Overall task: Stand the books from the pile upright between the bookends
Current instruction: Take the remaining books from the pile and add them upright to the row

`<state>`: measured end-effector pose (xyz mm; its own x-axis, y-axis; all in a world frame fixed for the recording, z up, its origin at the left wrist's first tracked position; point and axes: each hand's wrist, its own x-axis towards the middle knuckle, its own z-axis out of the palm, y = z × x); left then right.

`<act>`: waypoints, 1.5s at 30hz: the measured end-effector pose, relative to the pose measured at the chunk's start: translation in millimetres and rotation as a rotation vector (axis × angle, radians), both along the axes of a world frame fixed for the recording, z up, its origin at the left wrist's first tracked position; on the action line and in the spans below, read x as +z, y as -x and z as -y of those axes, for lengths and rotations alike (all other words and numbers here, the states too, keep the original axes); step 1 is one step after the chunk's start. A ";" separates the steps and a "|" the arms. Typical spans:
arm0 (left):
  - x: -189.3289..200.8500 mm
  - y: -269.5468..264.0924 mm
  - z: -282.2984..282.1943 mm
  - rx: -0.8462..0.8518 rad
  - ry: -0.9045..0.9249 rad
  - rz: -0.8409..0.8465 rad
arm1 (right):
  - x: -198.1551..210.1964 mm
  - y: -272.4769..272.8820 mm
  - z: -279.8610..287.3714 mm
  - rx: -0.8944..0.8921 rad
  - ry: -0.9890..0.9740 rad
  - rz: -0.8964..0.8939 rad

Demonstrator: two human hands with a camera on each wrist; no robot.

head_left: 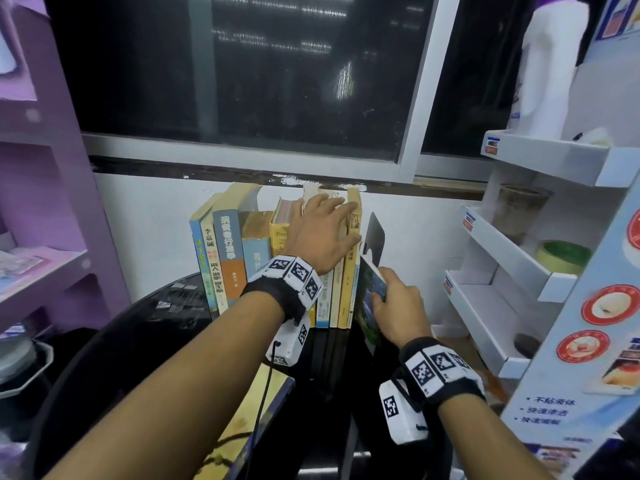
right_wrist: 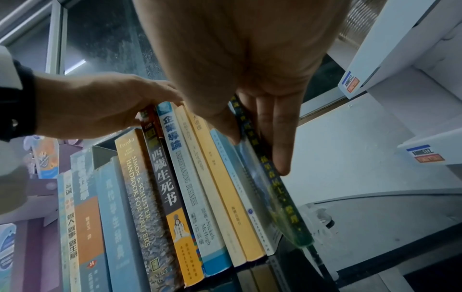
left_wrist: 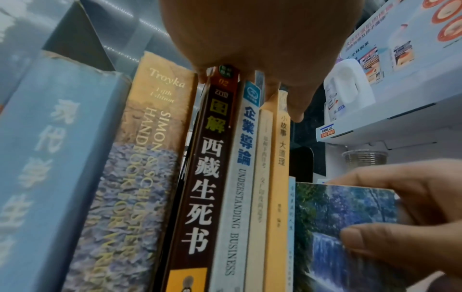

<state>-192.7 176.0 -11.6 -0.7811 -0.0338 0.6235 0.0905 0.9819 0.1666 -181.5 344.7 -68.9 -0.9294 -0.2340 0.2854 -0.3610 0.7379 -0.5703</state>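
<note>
Here, at the centre of the head view, your left hand [head_left: 320,232] lies flat with straight fingers on the tops of the upright row of books [head_left: 277,258]. Your right hand [head_left: 398,303] pinches a waterfall-cover book [head_left: 370,299], tilted, at the row's right end just beside the black bookend [head_left: 375,237]. Spines in the left wrist view read "Troyka, Fifth Edition, Simon & Schuster Handbook" [left_wrist: 147,158], "西藏生死书" [left_wrist: 205,187], "企業導論 Understanding Business" [left_wrist: 240,187] and "小故事 大道理" [left_wrist: 281,158]. A shelf tag at right reads "AMMELTZ YOKOYOKO" [left_wrist: 327,130]. The books stand on a glossy black table [head_left: 332,368] below a dark window [head_left: 242,74]. A white cardboard display rack [head_left: 502,271] fills the right of the frame, a purple one [head_left: 52,202] the left.
</note>
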 end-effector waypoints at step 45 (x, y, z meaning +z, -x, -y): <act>-6.5 0.2 8.9 -0.026 0.028 -0.056 | -33.4 61.5 23.1 0.203 0.095 0.130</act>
<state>-192.9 167.1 -18.1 -0.7451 0.0039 0.6669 0.1242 0.9833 0.1330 -243.1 321.6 -102.2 -0.8964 -0.3976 0.1961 -0.4154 0.5989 -0.6847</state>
